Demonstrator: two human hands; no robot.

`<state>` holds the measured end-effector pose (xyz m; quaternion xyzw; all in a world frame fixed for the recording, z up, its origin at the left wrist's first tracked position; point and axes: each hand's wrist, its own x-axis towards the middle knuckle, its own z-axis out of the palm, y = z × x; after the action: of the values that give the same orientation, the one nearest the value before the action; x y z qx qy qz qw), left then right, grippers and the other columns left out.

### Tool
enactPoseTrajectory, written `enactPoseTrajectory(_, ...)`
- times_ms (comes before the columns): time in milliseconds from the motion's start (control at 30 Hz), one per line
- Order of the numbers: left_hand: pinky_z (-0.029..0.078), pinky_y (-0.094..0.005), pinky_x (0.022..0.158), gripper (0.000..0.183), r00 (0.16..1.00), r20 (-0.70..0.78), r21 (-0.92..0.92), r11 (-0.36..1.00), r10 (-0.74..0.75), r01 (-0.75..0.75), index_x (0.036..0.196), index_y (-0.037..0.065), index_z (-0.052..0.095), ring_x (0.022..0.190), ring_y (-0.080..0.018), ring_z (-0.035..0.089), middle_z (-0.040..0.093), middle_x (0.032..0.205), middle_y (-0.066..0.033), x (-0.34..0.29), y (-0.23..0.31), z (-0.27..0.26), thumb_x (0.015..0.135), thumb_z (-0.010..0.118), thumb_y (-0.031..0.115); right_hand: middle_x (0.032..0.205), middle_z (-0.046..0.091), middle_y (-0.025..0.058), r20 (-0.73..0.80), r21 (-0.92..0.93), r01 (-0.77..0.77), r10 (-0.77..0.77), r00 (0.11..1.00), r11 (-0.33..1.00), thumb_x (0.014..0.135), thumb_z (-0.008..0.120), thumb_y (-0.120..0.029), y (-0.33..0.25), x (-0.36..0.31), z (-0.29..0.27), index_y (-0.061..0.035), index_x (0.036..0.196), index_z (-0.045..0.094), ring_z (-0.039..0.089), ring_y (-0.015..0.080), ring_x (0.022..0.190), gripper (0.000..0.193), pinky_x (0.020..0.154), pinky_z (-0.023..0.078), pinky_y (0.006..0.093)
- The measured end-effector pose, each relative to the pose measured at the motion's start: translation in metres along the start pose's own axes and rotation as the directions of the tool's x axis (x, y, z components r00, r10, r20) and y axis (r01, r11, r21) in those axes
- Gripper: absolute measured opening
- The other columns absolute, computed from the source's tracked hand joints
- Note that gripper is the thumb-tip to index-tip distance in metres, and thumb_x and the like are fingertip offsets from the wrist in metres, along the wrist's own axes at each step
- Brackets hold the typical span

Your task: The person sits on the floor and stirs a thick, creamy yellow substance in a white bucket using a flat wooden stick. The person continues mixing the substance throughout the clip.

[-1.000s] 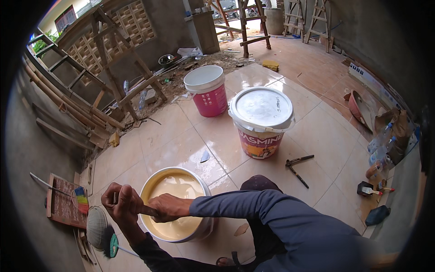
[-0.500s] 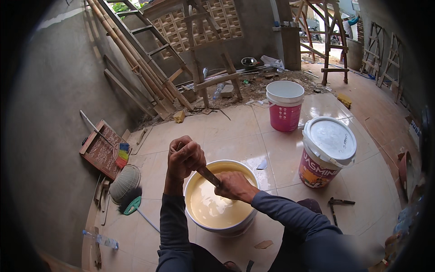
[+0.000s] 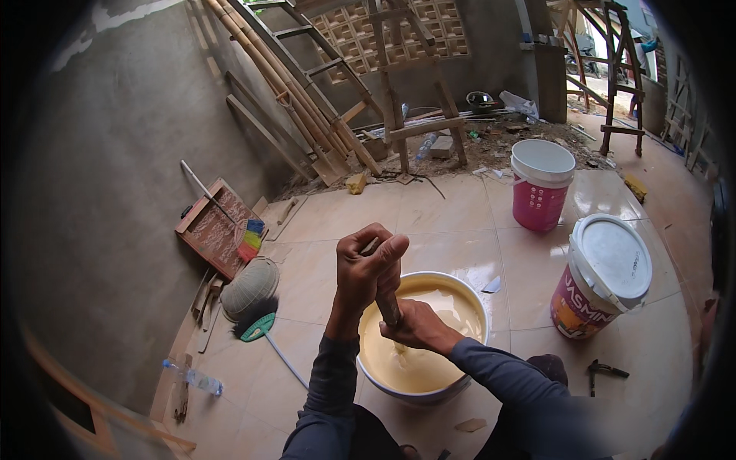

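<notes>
A round bucket of cream-yellow paint stands on the tiles in front of me. A wooden stick reaches down into the paint, nearly upright, its lower end hidden under the surface. My left hand is closed round the top of the stick, above the bucket's left side. Lower down, my right hand is wrapped round the same stick, just over the paint. Small ripples show in the paint below that hand.
At right stand an open pink bucket and a lidded bucket, with a hammer on the tiles nearby. A green broom, a woven hat and a plastic bottle lie left. Bamboo poles and a ladder lean behind.
The stick has swung from a slant toward upright, and my left hand has shifted over it. My right hand still grips its lower part. The whole view has turned leftward.
</notes>
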<state>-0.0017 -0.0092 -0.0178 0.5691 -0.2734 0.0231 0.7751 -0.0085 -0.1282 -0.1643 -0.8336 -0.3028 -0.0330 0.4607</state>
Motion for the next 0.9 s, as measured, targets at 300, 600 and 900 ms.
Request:
enactPoseTrajectory(300,0.032,-0.026,0.038,0.026,0.97,0.177,-0.122,0.982,0.167,-0.147,0.082,0.003,0.061,0.042,-0.006,0.04,0.045,0.054,0.0026,0.008,-0.03,0.0,0.102,0.071,0.015,0.074,0.068,0.02,-0.139,-0.243,-0.068,0.034,0.99,0.968,0.078,0.07,-0.019,0.039,-0.001,-0.029,-0.0049,0.078,0.067,0.067,0.0427,0.073,0.014,0.068,0.054,0.0504)
enactPoseTrajectory(600,0.037,-0.0285,0.039,0.034,0.987,0.16,0.01,1.0,0.002,-0.004,0.076,0.01,0.056,0.039,-0.0086,0.04,0.04,0.052,0.003,0.003,-0.003,-0.007,0.105,0.065,0.025,0.07,0.068,0.0156,0.154,-0.213,-0.152,0.187,0.97,0.965,0.084,0.076,-0.027,-0.005,-0.023,-0.037,-0.0018,0.078,0.067,0.064,0.0352,0.063,0.028,0.066,0.051,0.045)
enactPoseTrajectory(900,0.041,-0.0262,0.047,0.035,0.97,0.169,0.296,0.93,0.173,-0.217,0.077,0.004,0.063,0.054,-0.0063,0.052,0.054,0.06,0.0035,0.012,-0.015,0.026,0.097,0.079,0.028,0.083,0.073,0.0169,0.099,0.182,-0.043,0.025,0.995,0.982,0.09,0.077,-0.033,0.007,-0.012,-0.016,-0.0009,0.09,0.071,0.071,0.0349,0.078,0.033,0.073,0.053,0.0439)
